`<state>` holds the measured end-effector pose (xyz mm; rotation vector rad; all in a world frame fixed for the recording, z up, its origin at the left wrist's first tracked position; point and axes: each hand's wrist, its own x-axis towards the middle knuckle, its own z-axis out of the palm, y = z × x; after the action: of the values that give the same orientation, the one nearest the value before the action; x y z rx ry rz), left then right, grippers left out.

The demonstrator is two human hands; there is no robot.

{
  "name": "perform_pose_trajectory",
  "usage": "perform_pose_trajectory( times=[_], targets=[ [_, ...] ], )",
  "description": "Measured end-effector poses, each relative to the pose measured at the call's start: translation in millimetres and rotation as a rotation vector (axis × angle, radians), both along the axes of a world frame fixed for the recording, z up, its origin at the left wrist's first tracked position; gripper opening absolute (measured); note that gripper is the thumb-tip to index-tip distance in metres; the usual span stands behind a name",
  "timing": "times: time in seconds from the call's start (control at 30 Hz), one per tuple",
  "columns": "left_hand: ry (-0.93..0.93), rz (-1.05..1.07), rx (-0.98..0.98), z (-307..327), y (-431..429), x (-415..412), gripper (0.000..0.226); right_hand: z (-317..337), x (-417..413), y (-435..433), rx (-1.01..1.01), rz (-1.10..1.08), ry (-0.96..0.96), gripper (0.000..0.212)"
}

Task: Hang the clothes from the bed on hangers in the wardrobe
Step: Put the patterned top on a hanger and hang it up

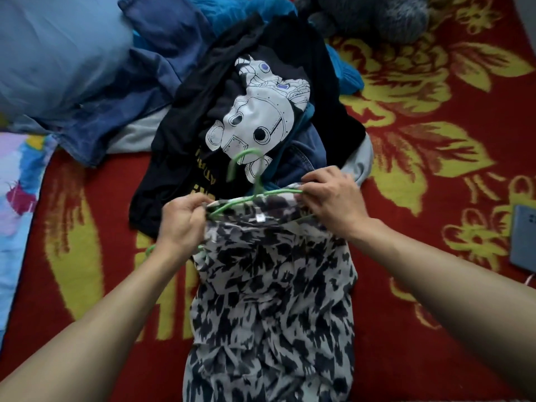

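In the lower middle of the frame a black-and-white print top (269, 300) hangs toward the camera, its hem cut off by the bottom edge. At its neckline the left hand (181, 220) pinches the fabric over the left arm of a green hanger (272, 194). The right hand (333, 195) curls round the hanger's right end, which its fingers hide. The blurred hook points up-frame. A green loop below the left wrist is hard to make out. Beyond the hands, on a red blanket (435, 140), lie a black T-shirt (185, 134), jeans (121, 111) and a blue pillow (58, 53) at upper left.
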<state>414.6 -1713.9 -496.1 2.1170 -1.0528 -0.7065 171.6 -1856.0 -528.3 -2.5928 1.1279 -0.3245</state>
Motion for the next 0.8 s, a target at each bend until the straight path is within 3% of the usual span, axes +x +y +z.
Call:
perform_pose_trajectory(
  times=[0.1,0.2,0.3,0.47,0.57,0.73,0.8],
  targets=[
    [-0.052,0.055,0.101,-18.6,22.5,25.7,0.030,0.1,-30.3,-11.8,0.132,-0.107,-0.028,0.023],
    [-0.099,-0.039,0.131,-23.9,26.0,18.6,0.023,2.9,-38.4,-13.0,0.180,-0.121,-0.043,0.031],
    [-0.120,-0.137,0.064,-15.9,12.9,-3.6,0.018,9.5,-27.5,-7.1,0.203,-0.108,-0.078,0.038],
    [-0.159,-0.246,-0.035,-1.7,2.4,-4.3,0.009,40.7,-12.9,6.6,0.325,-0.124,-0.235,0.015],
    [-0.271,-0.249,-0.087,14.4,7.1,5.7,0.009,70.7,-18.7,12.1,0.463,-0.193,-0.308,0.029],
    [-0.357,-0.179,-0.225,102.1,0.8,15.7,0.026,168.6,-26.3,16.3,0.204,-0.259,-0.431,0.022],
    [-0.391,-0.171,-0.294,149.0,-6.5,23.3,0.023,215.8,-27.7,17.0,0.119,-0.269,-0.501,0.023]
  ],
)
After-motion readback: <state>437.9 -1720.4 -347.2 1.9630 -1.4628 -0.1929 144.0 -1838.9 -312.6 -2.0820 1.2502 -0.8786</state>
